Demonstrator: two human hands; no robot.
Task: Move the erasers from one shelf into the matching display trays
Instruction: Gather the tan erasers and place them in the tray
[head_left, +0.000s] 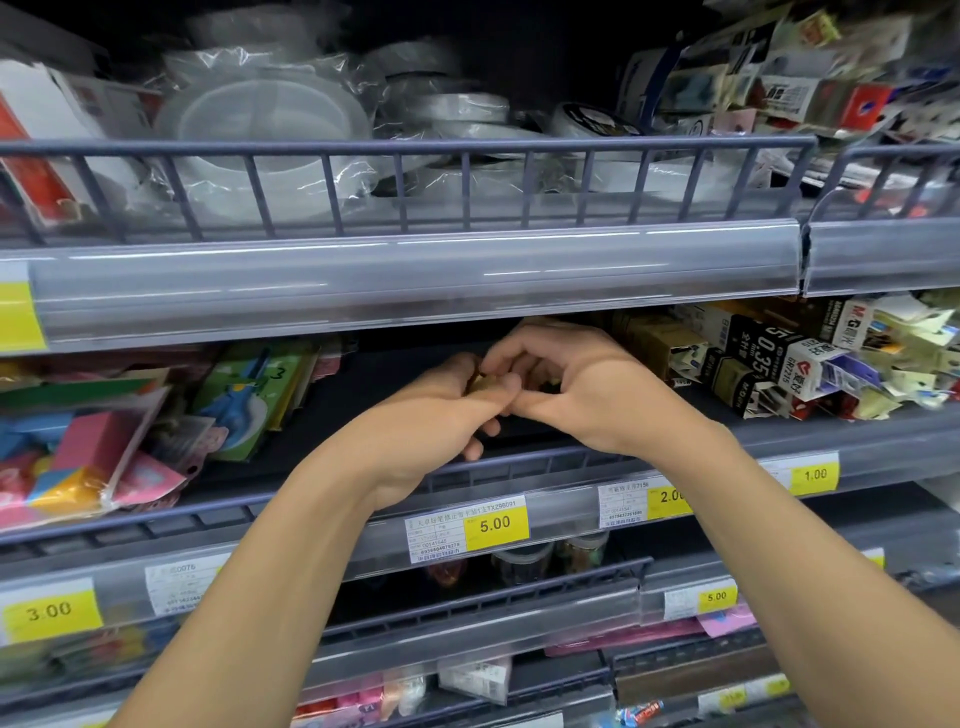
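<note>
- The left hand (441, 410) and the right hand (576, 384) meet over the middle shelf (831, 441), near its front edge.
- Both pinch one small yellowish eraser (483, 383) between curled fingers.

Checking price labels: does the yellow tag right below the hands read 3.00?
No, the yellow price tag under the hands reads 5.00; the 3.00 tag sits far left.

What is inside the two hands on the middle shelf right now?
A small yellowish item shows between the left hand and the right hand, pinched by both. Curled fingers cover most of it, so its shape and any more pieces are hidden.
</note>
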